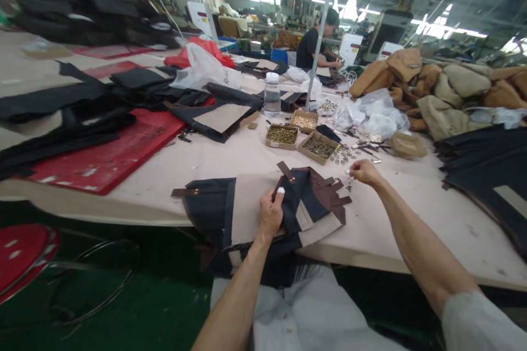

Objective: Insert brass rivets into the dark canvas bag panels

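My left hand [270, 214], a white cover on its thumb, is closed on a dark fabric piece [222, 203] with beige panels and brown straps. The piece lies across the table's front edge, and part of it hangs towards my lap. One brown strap [284, 171] with a brass-coloured fitting sticks up just past my left thumb. To the right, my right hand [365, 171] is held in a pinch above the table, with a white cover at its fingertip. Whatever it pinches is too small to make out. Small dark metal parts [349, 188] and metal rings [345, 157] lie scattered near it.
Open boxes of small metal parts [281, 136] stand ahead, near a clear bottle [272, 96] and a pole [323, 27]. A red board [111, 156] with dark fabric is left; brown bundles [382, 77] and dark fabric [489, 175] are right. Another person [309, 46] works farther back.
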{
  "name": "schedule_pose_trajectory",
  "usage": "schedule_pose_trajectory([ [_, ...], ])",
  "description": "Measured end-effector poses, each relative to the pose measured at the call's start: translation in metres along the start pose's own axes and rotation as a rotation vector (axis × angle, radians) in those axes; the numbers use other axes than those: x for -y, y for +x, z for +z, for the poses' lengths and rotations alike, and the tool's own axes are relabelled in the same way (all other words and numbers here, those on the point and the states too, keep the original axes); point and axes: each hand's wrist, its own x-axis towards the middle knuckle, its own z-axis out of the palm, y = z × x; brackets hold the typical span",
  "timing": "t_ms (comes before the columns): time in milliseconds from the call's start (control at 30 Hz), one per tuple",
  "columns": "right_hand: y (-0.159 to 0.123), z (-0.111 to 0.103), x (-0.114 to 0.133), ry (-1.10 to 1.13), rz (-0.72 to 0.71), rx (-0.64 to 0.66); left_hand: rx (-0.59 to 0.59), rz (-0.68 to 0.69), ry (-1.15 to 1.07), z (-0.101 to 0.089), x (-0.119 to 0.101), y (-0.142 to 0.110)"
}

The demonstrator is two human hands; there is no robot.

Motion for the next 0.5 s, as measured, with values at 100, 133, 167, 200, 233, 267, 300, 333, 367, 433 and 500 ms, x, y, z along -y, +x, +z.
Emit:
schedule_pose_trajectory([
  [100, -0.024, 0.004, -0.037, -0.049, 0.03, -0.041, 0.022, 0.012, 0.004, 0.001, 0.005, 0.001],
  [133, -0.03, 0.01, -0.044, -0.064, 0.035, -0.044, 0.03, 0.017, 0.007, 0.002, 0.006, 0.001],
  [167, -0.036, 0.017, -0.048, -0.08, 0.035, -0.054, 0.036, 0.02, 0.012, 0.002, 0.007, 0.001],
  [200, -0.039, 0.025, -0.05, -0.096, 0.031, -0.071, 0.041, 0.023, 0.016, 0.001, 0.008, 0.001],
  [233, -0.042, 0.031, -0.05, -0.111, 0.026, -0.09, 0.043, 0.026, 0.021, 0.001, 0.008, 0.001],
  [267, -0.043, 0.037, -0.05, -0.129, 0.018, -0.107, 0.046, 0.03, 0.028, 0.001, 0.008, 0.0],
  [300, -0.044, 0.041, -0.049, -0.151, 0.01, -0.122, 0.047, 0.035, 0.035, 0.0, 0.008, 0.0],
  [333, -0.045, 0.044, -0.048, -0.177, 0.002, -0.136, 0.048, 0.043, 0.044, 0.0, 0.007, -0.001],
  [367, -0.045, 0.045, -0.047, -0.206, -0.004, -0.147, 0.047, 0.05, 0.051, -0.001, 0.007, -0.001],
  [433, -0.047, 0.047, -0.046, -0.272, 0.001, -0.149, 0.041, 0.062, 0.061, -0.001, 0.005, -0.002],
  [500, -0.049, 0.048, -0.045, -0.334, 0.019, -0.126, 0.038, 0.069, 0.068, -0.001, 0.004, -0.003],
])
